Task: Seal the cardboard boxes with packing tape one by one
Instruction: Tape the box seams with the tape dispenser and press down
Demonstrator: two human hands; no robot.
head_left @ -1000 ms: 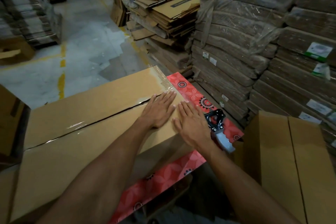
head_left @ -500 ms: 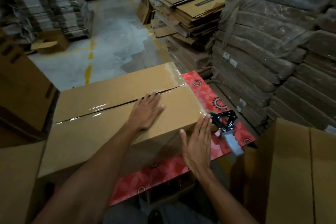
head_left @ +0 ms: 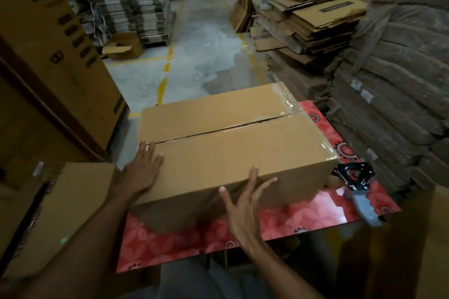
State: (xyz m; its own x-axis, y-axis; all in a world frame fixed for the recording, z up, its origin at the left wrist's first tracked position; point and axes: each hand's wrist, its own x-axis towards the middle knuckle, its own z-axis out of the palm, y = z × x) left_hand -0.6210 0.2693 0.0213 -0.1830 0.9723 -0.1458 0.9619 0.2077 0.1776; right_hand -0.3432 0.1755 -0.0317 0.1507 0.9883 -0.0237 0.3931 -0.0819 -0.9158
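left grip (head_left: 143,167): a bare hand, open, fingers straight and spread, palm flat on the top of the cardboard box (head_left: 230,153) at its near left corner, with the fingertips reaching the centre seam (head_left: 218,132). it holds nothing. right grip (head_left: 245,206): a bare hand, open, fingers splayed and pointing up in front of the near side wall of the box, with the fingertips at the top near edge. it grasps nothing, and whether the palm touches the wall cannot be told.

the box is long and closed, with its two top flaps meeting along the seam. it lies on a red flower-patterned surface (head_left: 291,221), and its left end overhangs the surface edge. clear packing tape (head_left: 286,102) shines along the right end of the top, and a glossy strip follows the seam.

a tape dispenser (head_left: 354,177), with a black frame and a grey handle, lies on the surface just beside the box's near right corner, apart from both grips.

surroundings: another cardboard box (head_left: 60,213) at lower left, a tall printed carton (head_left: 60,56) further left, stacks of flattened cardboard (head_left: 315,26) and wrapped bundles (head_left: 401,80) at right, and a grey concrete floor (head_left: 199,43) with a broken yellow line (head_left: 162,87) beyond the box.
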